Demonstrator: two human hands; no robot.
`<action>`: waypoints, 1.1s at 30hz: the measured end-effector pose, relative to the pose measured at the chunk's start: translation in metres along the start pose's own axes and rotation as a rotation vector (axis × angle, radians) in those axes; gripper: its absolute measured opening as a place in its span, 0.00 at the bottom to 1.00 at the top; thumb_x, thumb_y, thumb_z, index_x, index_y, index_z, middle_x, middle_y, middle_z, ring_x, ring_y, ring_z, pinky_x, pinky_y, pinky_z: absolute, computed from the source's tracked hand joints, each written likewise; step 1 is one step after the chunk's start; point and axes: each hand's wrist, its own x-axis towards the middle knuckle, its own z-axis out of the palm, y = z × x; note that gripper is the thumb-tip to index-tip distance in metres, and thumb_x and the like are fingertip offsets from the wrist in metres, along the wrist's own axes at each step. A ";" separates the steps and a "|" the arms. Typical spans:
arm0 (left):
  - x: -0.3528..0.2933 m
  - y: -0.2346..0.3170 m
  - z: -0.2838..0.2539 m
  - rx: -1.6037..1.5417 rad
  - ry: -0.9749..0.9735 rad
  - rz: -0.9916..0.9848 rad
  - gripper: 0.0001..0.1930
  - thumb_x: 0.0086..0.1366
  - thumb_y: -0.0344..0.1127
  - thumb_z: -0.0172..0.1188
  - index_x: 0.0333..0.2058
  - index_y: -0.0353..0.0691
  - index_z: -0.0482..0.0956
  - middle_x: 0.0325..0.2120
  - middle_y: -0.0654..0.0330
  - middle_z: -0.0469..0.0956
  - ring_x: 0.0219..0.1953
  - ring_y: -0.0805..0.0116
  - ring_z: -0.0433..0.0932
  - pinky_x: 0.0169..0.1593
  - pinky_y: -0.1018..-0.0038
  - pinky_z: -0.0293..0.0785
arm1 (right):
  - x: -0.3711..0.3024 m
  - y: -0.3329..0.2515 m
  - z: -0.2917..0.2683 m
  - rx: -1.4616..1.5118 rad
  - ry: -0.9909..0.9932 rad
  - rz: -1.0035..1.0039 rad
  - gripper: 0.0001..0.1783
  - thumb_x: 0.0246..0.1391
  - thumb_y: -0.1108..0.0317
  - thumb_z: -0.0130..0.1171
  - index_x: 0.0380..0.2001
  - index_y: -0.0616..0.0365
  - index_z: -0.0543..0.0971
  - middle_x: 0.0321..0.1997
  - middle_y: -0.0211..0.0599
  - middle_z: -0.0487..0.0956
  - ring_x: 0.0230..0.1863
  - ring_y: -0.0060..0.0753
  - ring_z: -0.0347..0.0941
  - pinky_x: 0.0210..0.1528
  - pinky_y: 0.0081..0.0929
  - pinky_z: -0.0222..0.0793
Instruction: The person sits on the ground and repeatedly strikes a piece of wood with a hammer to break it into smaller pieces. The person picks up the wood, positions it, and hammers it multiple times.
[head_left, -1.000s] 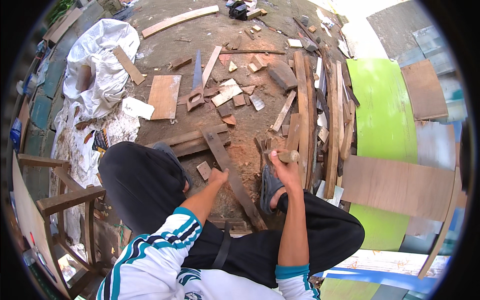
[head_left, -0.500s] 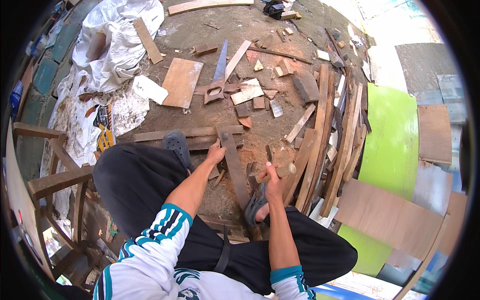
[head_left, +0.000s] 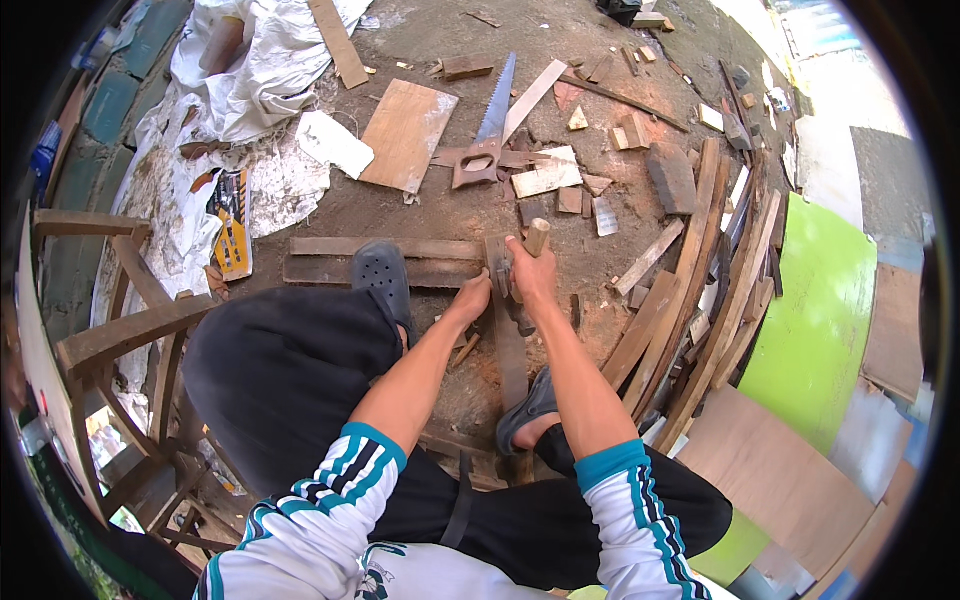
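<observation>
A narrow wooden board (head_left: 511, 365) runs lengthwise between my feet, its far end on crosswise planks (head_left: 390, 248). My left hand (head_left: 472, 298) is closed on the board's left edge near that far end. My right hand (head_left: 533, 272) is wrapped round a hammer (head_left: 538, 236) with a pale wooden handle; its butt points away from me. The dark metal head lies low over the board, partly hidden by my fingers. My right clog (head_left: 528, 412) is beside the board, touching or very near it; my left clog (head_left: 381, 278) is by the planks.
Beyond lie a handsaw (head_left: 478, 165), a plywood piece (head_left: 409, 135) and several offcuts. Long timbers (head_left: 672, 280) are heaped on the right beside a lime-green panel (head_left: 812, 300). A wooden frame (head_left: 135, 335) stands at left, near white sacking (head_left: 250, 90).
My right hand has brought the hammer up and left onto the board's far part, turning its handle away from me. The view has swung; my left hand stays at the board's edge.
</observation>
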 end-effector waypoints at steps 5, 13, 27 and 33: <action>-0.011 0.008 -0.004 -0.031 0.034 -0.022 0.26 0.75 0.58 0.36 0.36 0.42 0.73 0.22 0.68 0.62 0.25 0.75 0.59 0.29 0.70 0.58 | 0.010 0.003 0.013 -0.050 -0.012 -0.030 0.20 0.50 0.56 0.65 0.32 0.65 0.79 0.35 0.46 0.80 0.40 0.45 0.76 0.45 0.38 0.67; 0.000 -0.015 0.002 -0.023 0.116 -0.041 0.29 0.75 0.56 0.36 0.55 0.38 0.72 0.33 0.61 0.69 0.38 0.66 0.69 0.51 0.65 0.68 | 0.019 -0.019 0.020 -0.158 -0.081 -0.103 0.23 0.52 0.54 0.64 0.16 0.64 0.77 0.17 0.36 0.74 0.17 0.33 0.71 0.25 0.35 0.65; -0.027 -0.010 0.020 0.038 0.061 0.080 0.27 0.76 0.41 0.34 0.69 0.35 0.56 0.66 0.43 0.62 0.70 0.56 0.58 0.69 0.69 0.54 | -0.011 -0.004 0.007 -0.071 -0.052 -0.211 0.20 0.52 0.54 0.67 0.23 0.61 0.76 0.25 0.35 0.77 0.30 0.33 0.73 0.38 0.34 0.68; -0.031 0.009 0.014 0.177 -0.007 0.019 0.40 0.76 0.58 0.25 0.61 0.21 0.63 0.62 0.37 0.66 0.68 0.49 0.61 0.69 0.64 0.54 | -0.031 0.009 -0.005 0.092 -0.196 -0.124 0.24 0.54 0.48 0.68 0.22 0.58 0.77 0.21 0.27 0.74 0.25 0.22 0.67 0.31 0.26 0.63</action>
